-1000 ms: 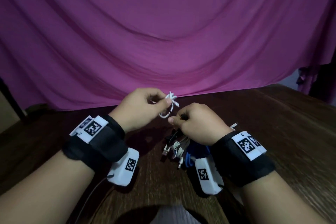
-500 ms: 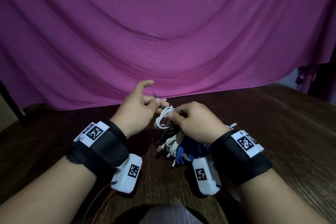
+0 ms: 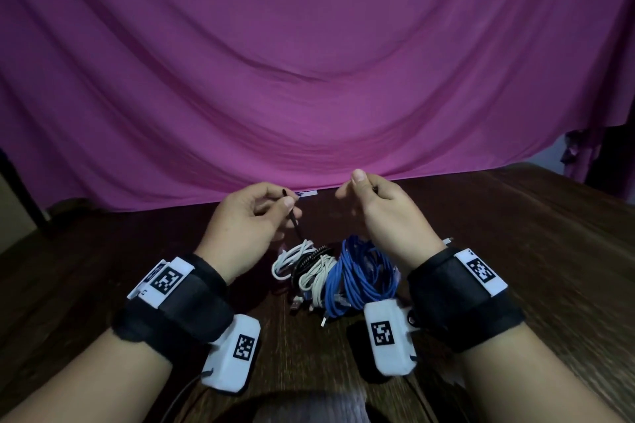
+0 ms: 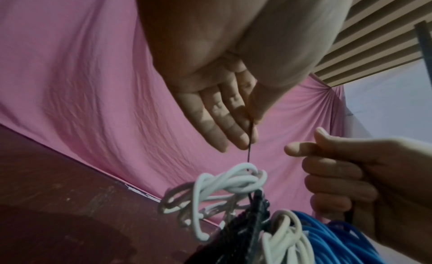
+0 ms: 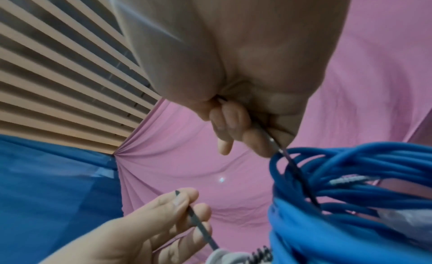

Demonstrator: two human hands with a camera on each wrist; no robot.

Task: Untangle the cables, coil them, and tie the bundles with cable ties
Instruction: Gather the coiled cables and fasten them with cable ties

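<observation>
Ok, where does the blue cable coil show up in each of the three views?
Head: the blue cable coil lies on the table at centre, between the wrists, right of the white cables.
Left wrist: bottom right corner, under the right hand.
Right wrist: right edge, lower half, with the black cable tie running into it.
Shared landmark: the pink curtain behind everything.

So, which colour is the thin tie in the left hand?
Black tie; the head view shows it best.

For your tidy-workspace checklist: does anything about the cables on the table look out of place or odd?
Slightly: the white cables, a black cable and the blue cable sit bunched together, with loose plug ends sticking out at the near side.
</observation>
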